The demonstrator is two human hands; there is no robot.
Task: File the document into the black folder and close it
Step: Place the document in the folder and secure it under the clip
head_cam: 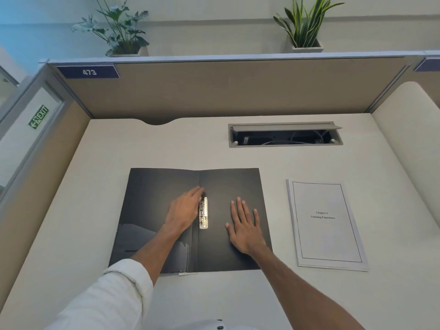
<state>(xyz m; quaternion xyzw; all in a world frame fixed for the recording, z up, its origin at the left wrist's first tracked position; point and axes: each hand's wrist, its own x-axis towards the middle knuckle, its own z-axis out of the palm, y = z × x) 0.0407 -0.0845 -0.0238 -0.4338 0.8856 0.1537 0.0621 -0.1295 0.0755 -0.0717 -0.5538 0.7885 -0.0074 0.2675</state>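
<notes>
The black folder [152, 201] lies open and flat on the desk in front of me. A silver metal clip [203, 213] runs along its spine. My left hand [184, 210] rests on the left flap with its fingers against the clip. My right hand [245, 225] lies flat, fingers spread, on the right flap. The document [326, 225], a white stapled stack with a bordered title page, lies on the desk to the right of the folder, untouched.
The white desk [238, 296] is boxed in by tan cubicle walls at the back and left. An open cable tray [285, 135] is sunk into the desk behind the document. Two potted plants [306, 27] stand on the partition top.
</notes>
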